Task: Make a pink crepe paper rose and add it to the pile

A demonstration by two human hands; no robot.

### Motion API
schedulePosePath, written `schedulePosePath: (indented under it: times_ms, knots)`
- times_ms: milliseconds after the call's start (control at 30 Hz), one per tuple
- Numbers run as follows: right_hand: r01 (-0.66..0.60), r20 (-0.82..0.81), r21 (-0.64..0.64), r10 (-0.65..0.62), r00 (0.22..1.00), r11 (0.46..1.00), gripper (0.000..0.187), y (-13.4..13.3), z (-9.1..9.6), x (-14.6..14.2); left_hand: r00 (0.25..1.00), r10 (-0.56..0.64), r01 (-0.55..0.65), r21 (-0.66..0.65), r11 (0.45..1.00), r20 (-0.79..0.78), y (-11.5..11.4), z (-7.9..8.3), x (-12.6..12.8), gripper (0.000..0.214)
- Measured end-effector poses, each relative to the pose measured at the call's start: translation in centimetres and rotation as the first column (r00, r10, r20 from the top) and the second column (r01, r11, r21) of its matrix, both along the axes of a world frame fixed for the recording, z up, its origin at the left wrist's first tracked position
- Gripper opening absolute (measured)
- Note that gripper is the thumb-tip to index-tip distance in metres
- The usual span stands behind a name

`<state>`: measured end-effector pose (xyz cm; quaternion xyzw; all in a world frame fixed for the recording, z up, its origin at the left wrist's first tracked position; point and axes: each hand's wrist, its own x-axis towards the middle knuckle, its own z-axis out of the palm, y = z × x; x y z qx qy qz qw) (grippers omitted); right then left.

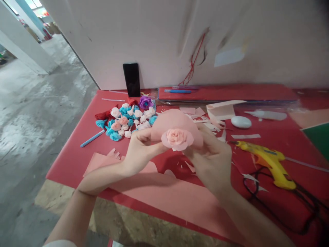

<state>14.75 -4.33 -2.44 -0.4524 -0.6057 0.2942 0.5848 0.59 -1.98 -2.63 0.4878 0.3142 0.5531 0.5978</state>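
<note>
Over the table's middle, a pale pink paper rose (177,138) faces me, its layered petals seen from above. Behind it stands a rounded pink paper piece (173,120). My left hand (140,151) is closed on the paper piece's left edge, its thumb reaching to the rose's outer petal. From the other side my right hand (212,159) is closed around the paper and the rose's base, thumb under the bloom. The rose's stem and some fingertips are hidden. A larger pink paper sheet (174,195) lies below both hands.
Small paper roses (123,120) are heaped at left beside a blue pen (92,138). A phone (132,79) leans on the white wall. At right lie a yellow glue gun (269,161) with a black cord, a white oval object (241,122), a clear bottle (269,115) and paper scraps.
</note>
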Motion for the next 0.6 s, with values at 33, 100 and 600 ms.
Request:
schedulePosePath:
  times_ms: [33, 100, 600]
  knots:
    - [0.008, 0.004, -0.025, -0.007, 1.000, 1.000, 0.006, -0.04, 0.09, -0.03, 1.000, -0.007, 0.007, -0.019, 1.000, 0.007, 0.05, -0.01, 0.05, 0.009]
    - [0.027, 0.006, -0.062, -0.026, 1.000, 0.998, 0.008, -0.13, 0.20, -0.06, 1.000, -0.009, 0.009, -0.057, 0.998, 0.006, 0.14, -0.01, 0.15, 0.011]
    - [0.102, 0.044, -0.038, -0.101, 0.994, 0.994, 0.021, 0.11, -0.43, -0.31, 1.000, -0.008, 0.007, -0.034, 0.999, -0.024, 0.89, -0.71, 0.60, 0.019]
